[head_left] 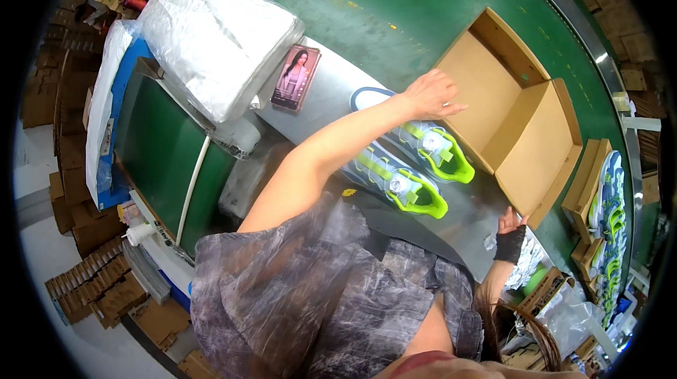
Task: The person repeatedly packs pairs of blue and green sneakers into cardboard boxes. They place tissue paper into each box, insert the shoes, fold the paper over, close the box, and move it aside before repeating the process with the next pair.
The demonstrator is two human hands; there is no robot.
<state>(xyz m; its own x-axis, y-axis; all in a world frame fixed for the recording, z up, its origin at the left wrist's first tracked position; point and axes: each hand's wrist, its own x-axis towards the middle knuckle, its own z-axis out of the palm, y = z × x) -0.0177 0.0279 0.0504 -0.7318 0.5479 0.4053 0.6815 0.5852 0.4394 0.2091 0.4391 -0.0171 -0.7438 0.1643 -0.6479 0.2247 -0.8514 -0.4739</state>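
Brown card makes the big open box [479, 86], which the head view shows just past the two hands. Its lid [541, 150] is folded back on the right hand's side, maybe so nothing blocks the inside. The left hand [431, 95] is over the near edge of the box with its fingers bent. I cannot tell if it grips the edge or only hangs above it. The right hand [509, 222] is just beside the low corner of the lid — its fingers are spread, and I see nothing held in them. A black wrap [510, 245] goes around that wrist.

Below the left hand lie two blue-grey shoes with bright green insides. The upper shoe [423, 141] is partly under the left arm, and the lower shoe [384, 176] is beside it. Both sit sole down on the grey surface [472, 215] — likely so they stay steady.

Left of the left hand, a phone [296, 77] lies face up, maybe so its screen can be seen. Past it is a white wrapped bundle [211, 40]. Right of the right hand, more shoes [608, 199] make a row.
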